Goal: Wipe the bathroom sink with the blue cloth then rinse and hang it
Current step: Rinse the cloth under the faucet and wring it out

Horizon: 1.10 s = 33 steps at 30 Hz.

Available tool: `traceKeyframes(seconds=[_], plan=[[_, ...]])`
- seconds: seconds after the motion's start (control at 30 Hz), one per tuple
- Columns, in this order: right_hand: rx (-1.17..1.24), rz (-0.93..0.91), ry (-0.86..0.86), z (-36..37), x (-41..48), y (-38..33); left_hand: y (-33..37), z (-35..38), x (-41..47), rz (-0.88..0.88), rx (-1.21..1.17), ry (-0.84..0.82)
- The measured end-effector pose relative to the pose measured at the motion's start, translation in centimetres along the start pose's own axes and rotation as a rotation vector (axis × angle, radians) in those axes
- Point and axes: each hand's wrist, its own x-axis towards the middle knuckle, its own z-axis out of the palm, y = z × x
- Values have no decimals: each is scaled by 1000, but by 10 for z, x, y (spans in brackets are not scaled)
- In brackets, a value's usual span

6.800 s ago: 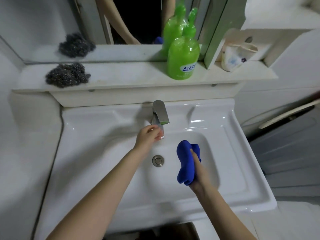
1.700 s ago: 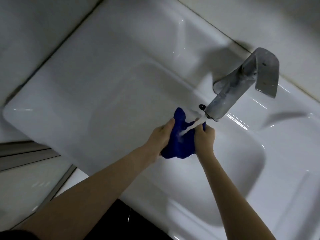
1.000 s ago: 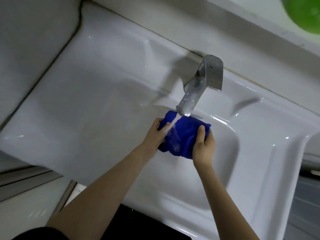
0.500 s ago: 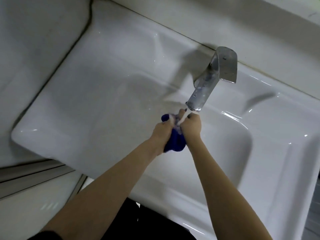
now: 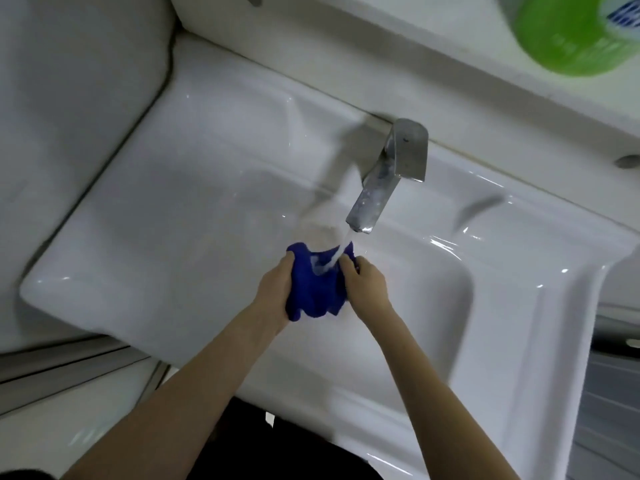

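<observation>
The blue cloth (image 5: 317,289) hangs bunched over the basin of the white sink (image 5: 194,209), directly under the metal tap (image 5: 388,178). Water runs from the spout onto the top of the cloth. My left hand (image 5: 275,289) grips the cloth's left side and my right hand (image 5: 363,282) grips its right side. The cloth's lower edge dangles free between my wrists. The drain is hidden behind my hands and the cloth.
A white shelf (image 5: 398,43) runs along the wall behind the tap, with a green bottle (image 5: 581,29) standing on it at the top right. A grey wall surface borders the sink on the left. Dark cabinet panels lie at the far right.
My hands have drawn apart, spreading the cloth that was squeezed tight between them half a second ago. The water keeps running. The camera view has shifted and tilted.
</observation>
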Motion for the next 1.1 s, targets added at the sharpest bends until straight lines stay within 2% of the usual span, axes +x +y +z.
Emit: traceKeyframes(seconds=[0.1, 0.2, 0.3, 0.33, 0.4, 0.53, 0.57, 0.63, 0.7, 0.73, 0.77, 0.83, 0.87, 0.93, 1.03, 1.1], plan=[[15, -302, 338, -41, -38, -11, 13, -12, -23, 46, -28, 10], [37, -652, 599, -79, -64, -42, 31, -13, -51, -36, 12, -49], [-198, -869, 587, -98, -57, -70, 40, -16, -80, 50, 24, -89], [-293, -878, 546, -98, -51, -74, 43, -15, -82, 72, 27, -65], [-426, -830, 480, -90, -42, -68, 47, -20, -94, 107, 22, -122], [-614, -844, 442, -84, -41, -46, 58, -29, -109, 230, 164, -176], [-567, -836, 433, -86, -46, -44, 61, -30, -114, 240, 179, -199], [-176, -724, 481, -80, -69, -43, 68, -31, -123, 250, 183, -254], [351, -390, 505, -64, -92, -38, 73, -28, -131, 262, 164, -301], [595, -163, 368, -54, -99, -34, 76, -27, -134, 257, 157, -312], [802, 38, 136, -43, -104, -30, 78, -25, -139, 254, 138, -330], [1163, 283, -361, -26, -113, -23, 81, -20, -149, 272, 129, -345], [1332, 308, -528, -20, -117, -21, 81, -18, -149, 322, 182, -327], [1549, 268, -637, -13, -126, -24, 74, -13, -142, 501, 399, -214], [1517, 187, -608, -11, -127, -27, 60, -9, -132, 767, 735, -19], [1427, 133, -618, -13, -125, -28, 53, -6, -133, 840, 918, -65]])
